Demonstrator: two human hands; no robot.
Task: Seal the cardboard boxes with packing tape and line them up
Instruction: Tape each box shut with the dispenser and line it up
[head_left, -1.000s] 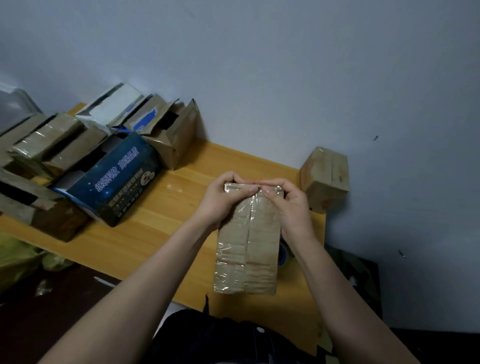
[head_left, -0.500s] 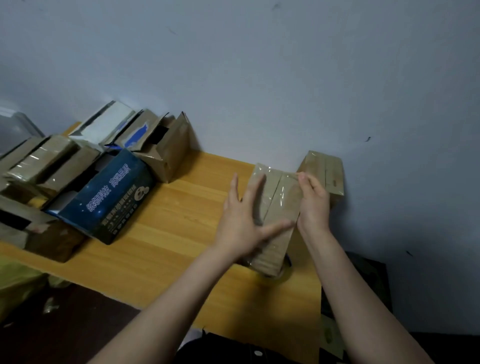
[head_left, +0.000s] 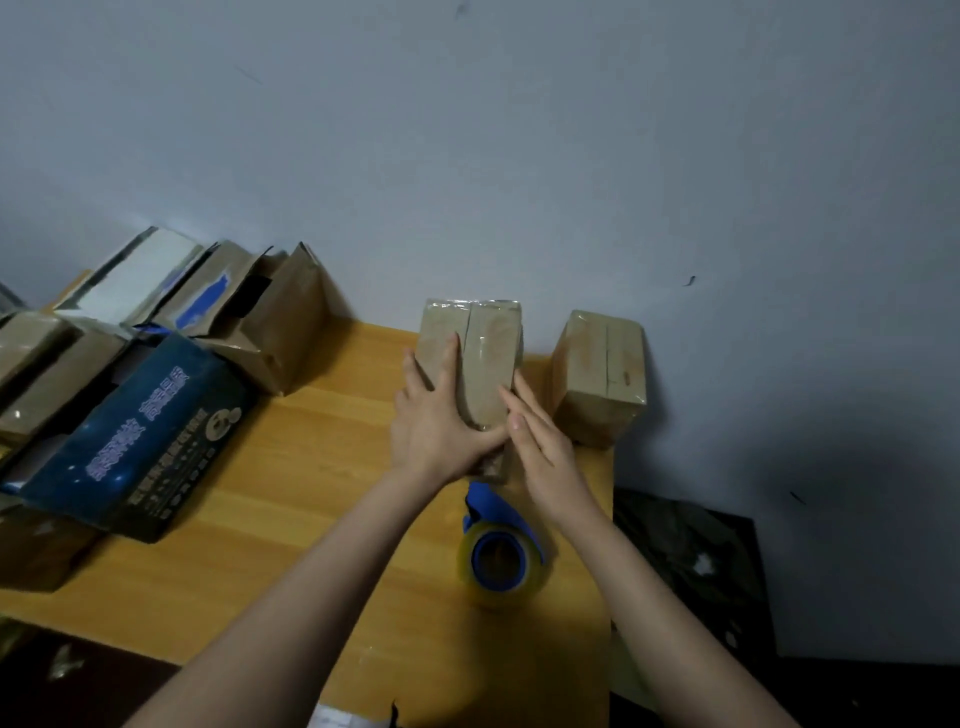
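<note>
A tape-sealed brown cardboard box (head_left: 488, 358) is pressed at the far side of the wooden table (head_left: 311, 493) by the left hand (head_left: 436, 431) and right hand (head_left: 540, 441) (fingers straight, nothing gripped). If it is pushed right too hard, the second sealed brown box (head_left: 597, 374) could be toppled off the edge.

Taped box (head_left: 491, 353) tan — tape roll (head_left: 501, 596) yellowish (blue inside); big carton (head_left: 140, 436) navy, starry.

You have print on one thing only: the dark blue box (head_left: 140, 441) at your left. Two groups of large pale characters run along its upper face, smaller pale lines run along the face below, and a round emblem (head_left: 221, 422) sits near its far corner. All of it is too blurred to read.
</note>
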